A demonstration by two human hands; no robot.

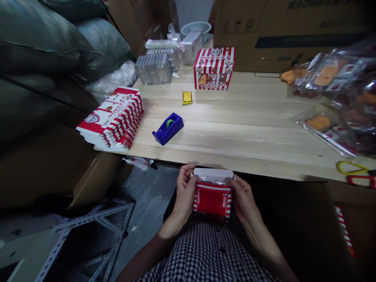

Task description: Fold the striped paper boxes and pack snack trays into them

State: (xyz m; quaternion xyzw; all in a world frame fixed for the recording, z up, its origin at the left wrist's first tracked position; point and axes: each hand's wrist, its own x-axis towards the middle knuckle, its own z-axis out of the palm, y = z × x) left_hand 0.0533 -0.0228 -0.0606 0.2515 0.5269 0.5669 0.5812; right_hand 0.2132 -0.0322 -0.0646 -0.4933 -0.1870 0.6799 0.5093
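In front of my body, off the table's front edge, I hold a red-and-white striped carton between both hands. Its top is open: a white flap stands up at the far side, and some clear plastic shows in the opening. My left hand grips the carton's upper left corner, thumb near the rim. At the upper right corner my right hand grips it the same way. What lies deeper in the carton is hidden.
A blue tape dispenser, a gold packet, a stack of flat cartons and an assembled striped box are on the table. Clear plastic trays stand behind. Bagged items and scissors lie right.
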